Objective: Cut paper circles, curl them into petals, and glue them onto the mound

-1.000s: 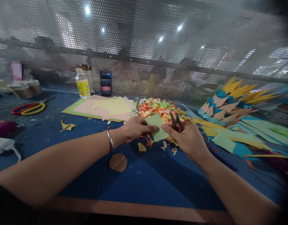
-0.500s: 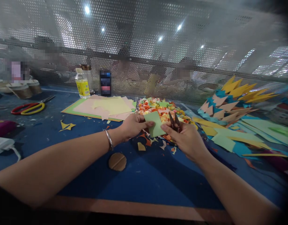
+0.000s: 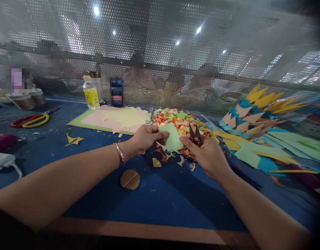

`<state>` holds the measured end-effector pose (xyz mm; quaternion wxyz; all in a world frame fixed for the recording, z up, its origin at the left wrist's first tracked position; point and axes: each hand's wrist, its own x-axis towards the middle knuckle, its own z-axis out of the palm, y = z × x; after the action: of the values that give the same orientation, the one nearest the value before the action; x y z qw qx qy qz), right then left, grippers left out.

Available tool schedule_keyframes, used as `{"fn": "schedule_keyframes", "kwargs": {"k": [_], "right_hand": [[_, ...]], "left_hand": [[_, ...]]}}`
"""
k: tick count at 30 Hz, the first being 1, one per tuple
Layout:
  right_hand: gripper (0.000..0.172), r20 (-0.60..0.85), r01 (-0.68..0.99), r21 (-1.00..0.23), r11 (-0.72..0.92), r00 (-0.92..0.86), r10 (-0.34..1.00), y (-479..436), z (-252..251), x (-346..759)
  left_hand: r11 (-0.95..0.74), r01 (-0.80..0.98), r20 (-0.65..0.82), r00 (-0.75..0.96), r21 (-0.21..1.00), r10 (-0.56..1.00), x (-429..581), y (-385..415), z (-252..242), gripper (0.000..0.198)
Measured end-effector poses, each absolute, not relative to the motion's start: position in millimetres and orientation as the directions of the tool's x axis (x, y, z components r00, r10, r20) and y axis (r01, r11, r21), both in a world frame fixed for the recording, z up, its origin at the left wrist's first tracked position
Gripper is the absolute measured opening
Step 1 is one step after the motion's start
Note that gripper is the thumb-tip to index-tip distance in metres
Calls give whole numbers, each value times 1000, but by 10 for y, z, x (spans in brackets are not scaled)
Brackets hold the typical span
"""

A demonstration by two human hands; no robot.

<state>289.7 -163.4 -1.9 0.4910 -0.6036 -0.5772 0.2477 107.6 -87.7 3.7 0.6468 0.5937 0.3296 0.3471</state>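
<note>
My left hand [image 3: 146, 139], with a silver bangle at the wrist, pinches a small stack of light green paper [image 3: 172, 139] by its left edge. My right hand [image 3: 205, 152] is closed around dark-bladed scissors [image 3: 195, 134], blades pointing up and a little apart; their handles are hidden in the palm. The thumb and a finger of that hand also grip the right edge of the green paper. A heap of small coloured paper pieces [image 3: 172, 118] lies just beyond both hands. Nearer me, below the left wrist, a round piece of cardboard [image 3: 130, 179] rests on the blue table.
Coloured paper sheets [image 3: 115, 116] lie behind my left hand, near a yellow-labelled bottle [image 3: 91, 95] and an upright phone [image 3: 116, 92]. Red-and-yellow scissors [image 3: 35, 119] lie at left. A spiky paper craft [image 3: 253, 114] and paper strips [image 3: 269, 156] are at right. A perforated screen [image 3: 154, 41] stands behind.
The left thumb has shifted slightly upward along the green paper, and the paper has turned a little, its edges now showing more than one layer. The right hand still holds the scissors.
</note>
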Motion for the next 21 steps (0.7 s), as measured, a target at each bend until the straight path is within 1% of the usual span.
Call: {"fn": "schedule_keyframes", "kwargs": {"k": [3,8,13,16,19,21], "right_hand": [[37,264,451,-880,145,214,940,-1637,-7,2889],[41,292,500,-850,167,183,939,-1628,-18,2908],[41,309,522,-836,168,196,931,-1635,-5,2910],[39,323,546,-816,187,163,932,-1639,14,2896],[39,352,583,-783,215,131,927,-1632,15,2888],[40,369,606,-762,227,119,922,-1626,8,2891]], "left_hand": [[53,-62,-10,554,997,833,1073,-841,10,25],[-3,-89,53,565,996,824,1028,-778,15,22],[31,-86,27,596,996,803,993,-801,80,26],[60,-102,10,582,993,813,990,-829,131,27],[105,-118,-25,540,987,841,997,-832,177,16],[173,-130,-83,511,976,856,1005,-826,201,10]]}}
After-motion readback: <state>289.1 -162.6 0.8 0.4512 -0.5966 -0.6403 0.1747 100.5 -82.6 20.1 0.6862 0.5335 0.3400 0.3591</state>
